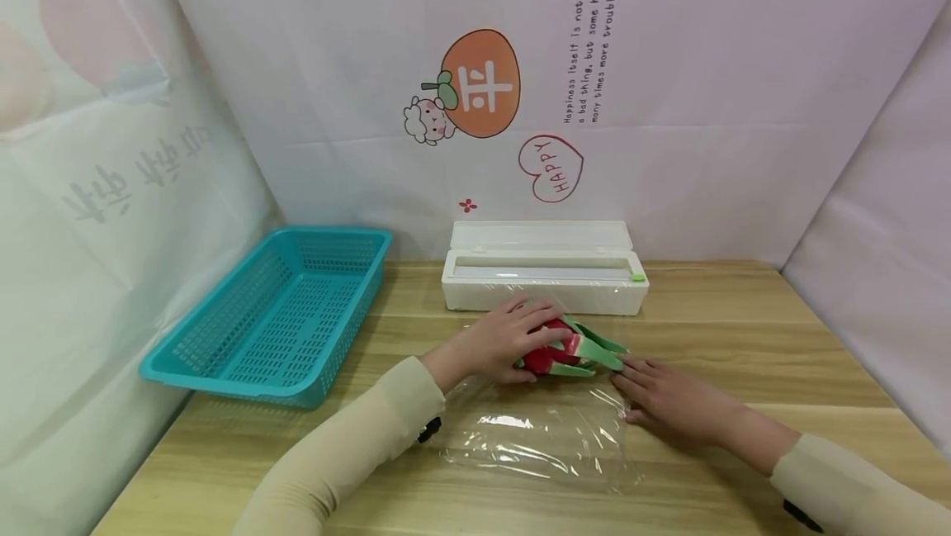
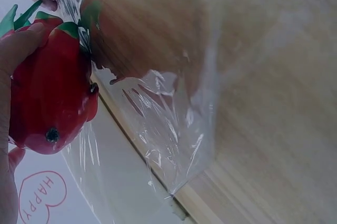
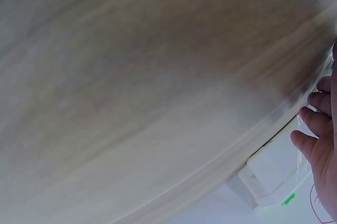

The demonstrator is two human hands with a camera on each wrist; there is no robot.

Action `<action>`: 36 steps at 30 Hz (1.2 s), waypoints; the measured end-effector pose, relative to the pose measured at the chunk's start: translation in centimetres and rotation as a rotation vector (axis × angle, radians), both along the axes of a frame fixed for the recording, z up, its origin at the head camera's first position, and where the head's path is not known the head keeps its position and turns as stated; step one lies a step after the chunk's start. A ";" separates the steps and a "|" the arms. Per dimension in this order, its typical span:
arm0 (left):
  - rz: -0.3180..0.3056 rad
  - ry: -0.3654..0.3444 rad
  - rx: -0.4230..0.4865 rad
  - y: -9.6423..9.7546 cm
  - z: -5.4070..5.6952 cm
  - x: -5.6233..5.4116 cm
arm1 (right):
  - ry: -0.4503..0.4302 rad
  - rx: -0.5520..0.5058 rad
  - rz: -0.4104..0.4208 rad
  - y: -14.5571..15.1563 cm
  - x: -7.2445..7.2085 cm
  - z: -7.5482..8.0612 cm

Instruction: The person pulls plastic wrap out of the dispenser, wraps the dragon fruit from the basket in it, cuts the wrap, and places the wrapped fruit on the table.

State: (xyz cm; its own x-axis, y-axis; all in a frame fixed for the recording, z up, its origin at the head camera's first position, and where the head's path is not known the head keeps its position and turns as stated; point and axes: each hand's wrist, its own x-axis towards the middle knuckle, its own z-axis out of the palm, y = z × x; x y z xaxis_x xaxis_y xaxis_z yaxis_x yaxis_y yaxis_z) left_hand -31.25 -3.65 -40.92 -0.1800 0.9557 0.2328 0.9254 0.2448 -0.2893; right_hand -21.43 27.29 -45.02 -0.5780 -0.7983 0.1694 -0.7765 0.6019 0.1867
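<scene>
A red dragon fruit (image 1: 546, 358) with green leaf tips lies on its side over a sheet of clear plastic wrap (image 1: 531, 429). My left hand (image 1: 505, 342) grips the fruit from above, its fingers curved over the red skin. In the left wrist view the thumb presses on the dragon fruit (image 2: 55, 89), and wrinkled wrap hangs beside it. At the leafy end, my right hand (image 1: 672, 400) rests by the right edge of the wrap, fingers extended and thumb apart. The right wrist view shows its fingers (image 3: 316, 121) loosely bent beside the film.
Behind the fruit stands a white wrap dispenser (image 1: 546, 296) with its lid raised and a green slider at the right end. A turquoise perforated basket (image 1: 334, 354) sits at the left on the wooden table (image 1: 758, 329). Printed cloth (image 1: 669, 173) hangs behind.
</scene>
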 end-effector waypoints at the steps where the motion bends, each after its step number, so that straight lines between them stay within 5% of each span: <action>1: -0.002 0.002 0.000 0.0 0.0 0.0 | 0.018 -0.011 0.015 0.1 0.0 0.0; 23: 0.020 0.024 -0.020 0.4 0.0 0.1 | 0.135 -0.080 0.156 1.2 0.0 0.2; 36: 0.014 0.013 -0.011 0.7 0.4 0.3 | 0.107 -0.078 0.182 0.9 0.0 0.5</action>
